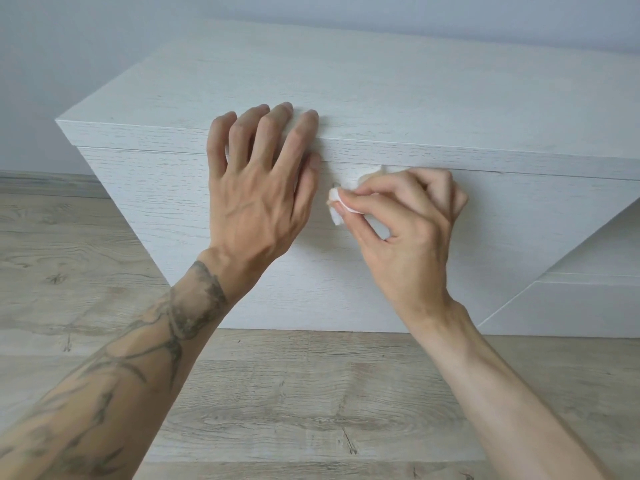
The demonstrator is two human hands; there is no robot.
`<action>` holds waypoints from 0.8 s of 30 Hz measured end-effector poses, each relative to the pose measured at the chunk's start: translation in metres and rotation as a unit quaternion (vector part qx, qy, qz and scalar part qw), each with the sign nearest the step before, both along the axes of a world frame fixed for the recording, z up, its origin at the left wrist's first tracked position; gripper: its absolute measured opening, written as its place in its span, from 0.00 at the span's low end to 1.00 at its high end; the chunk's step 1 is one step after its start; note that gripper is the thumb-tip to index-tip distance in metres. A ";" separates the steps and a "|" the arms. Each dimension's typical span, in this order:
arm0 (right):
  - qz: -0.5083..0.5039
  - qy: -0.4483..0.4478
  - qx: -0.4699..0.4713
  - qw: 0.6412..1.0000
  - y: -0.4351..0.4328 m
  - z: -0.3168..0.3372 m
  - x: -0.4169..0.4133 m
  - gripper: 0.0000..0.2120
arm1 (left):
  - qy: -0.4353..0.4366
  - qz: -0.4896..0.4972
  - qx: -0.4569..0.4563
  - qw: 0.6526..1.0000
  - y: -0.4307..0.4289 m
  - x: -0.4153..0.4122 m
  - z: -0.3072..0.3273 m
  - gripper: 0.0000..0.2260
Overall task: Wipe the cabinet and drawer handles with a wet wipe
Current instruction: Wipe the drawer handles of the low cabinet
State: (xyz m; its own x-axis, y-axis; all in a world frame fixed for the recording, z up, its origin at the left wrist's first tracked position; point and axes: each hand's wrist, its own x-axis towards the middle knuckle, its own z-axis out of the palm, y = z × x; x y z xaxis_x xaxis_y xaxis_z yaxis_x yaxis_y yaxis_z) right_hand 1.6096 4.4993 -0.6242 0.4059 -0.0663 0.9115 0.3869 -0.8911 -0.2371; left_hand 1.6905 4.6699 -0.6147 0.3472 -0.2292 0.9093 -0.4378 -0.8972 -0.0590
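Note:
A low white wood-grain cabinet (346,84) stands against the wall, its drawer front (166,209) facing me. My left hand (259,188) rests flat with fingers spread over the cabinet's top front edge, holding nothing. My right hand (405,223) pinches a white wet wipe (337,202) between thumb and fingers and presses it to the drawer front just below the top edge. The wipe and my fingers cover the handle almost fully; only a small dark sliver shows beside the wipe.
Light wood-look laminate floor (311,393) spreads in front of the cabinet. A pale wall (86,46) runs behind it. At the right, a lower white unit (571,299) adjoins the cabinet.

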 end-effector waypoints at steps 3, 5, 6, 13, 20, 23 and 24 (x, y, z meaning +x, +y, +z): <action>0.014 0.002 -0.024 1.000 -0.011 0.000 0.001 0.04 | 0.001 -0.004 0.003 1.000 0.001 0.001 0.000 0.18; 0.013 0.006 -0.014 1.000 -0.034 -0.004 -0.006 0.04 | 0.009 -0.007 0.005 1.000 0.002 0.000 -0.001 0.18; 0.016 0.012 -0.002 1.000 -0.045 -0.006 -0.011 0.04 | 0.013 -0.008 0.006 1.000 0.002 -0.001 -0.001 0.18; 0.035 0.022 0.146 0.988 -0.050 -0.003 -0.031 0.05 | 0.022 -0.011 0.001 1.000 0.002 -0.002 0.001 0.18; 0.016 0.072 0.067 0.995 -0.055 -0.001 -0.032 0.07 | 0.031 -0.011 0.001 0.999 0.002 -0.004 0.001 0.18; 0.023 0.040 0.021 0.999 -0.065 -0.003 -0.027 0.07 | 0.035 -0.010 0.001 0.999 0.002 -0.004 0.001 0.18; 0.030 0.030 0.009 0.999 -0.068 -0.004 -0.026 0.06 | 0.037 -0.010 0.000 0.999 0.002 -0.004 0.002 0.18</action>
State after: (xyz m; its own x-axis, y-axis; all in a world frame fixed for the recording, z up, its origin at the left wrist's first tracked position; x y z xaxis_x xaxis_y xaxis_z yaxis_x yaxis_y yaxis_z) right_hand 1.5840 4.4318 -0.6280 0.4643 -0.0560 0.8839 0.4243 -0.8619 -0.2775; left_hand 1.6861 4.6714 -0.6131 0.4087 -0.2373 0.8813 -0.4586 -0.8883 -0.0265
